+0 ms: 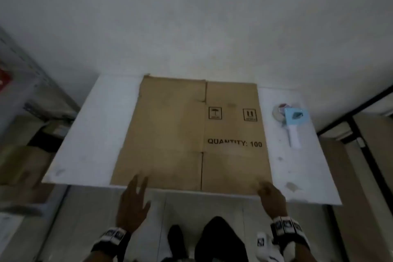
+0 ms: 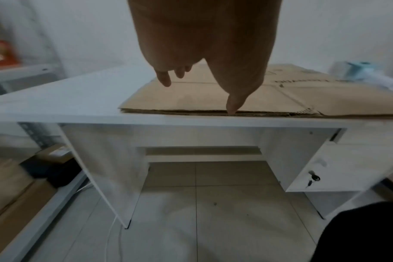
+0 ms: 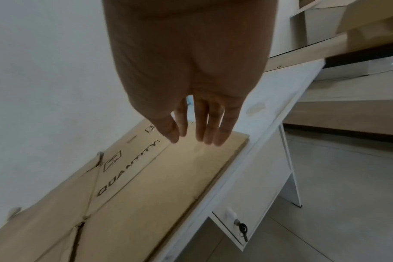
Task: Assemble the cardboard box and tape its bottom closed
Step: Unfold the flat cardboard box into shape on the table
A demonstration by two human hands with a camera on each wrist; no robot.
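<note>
Both hands at near edge of flat cardboard box (image 1: 191,134), nothing gripped.
Left hand (image 1: 133,202) w/ fingers straight & spread, thumb tip at box edge; right hand (image 1: 273,198) w/ fingers straight, close together, over near right corner. Box lies flat, unassembled, mid white desk (image 1: 89,134). Tape dispenser (image 1: 292,122) on desk, right of box, apart from it.

dim indoor light, soft blur, perhaps motion-smeared, edges warped
</note>
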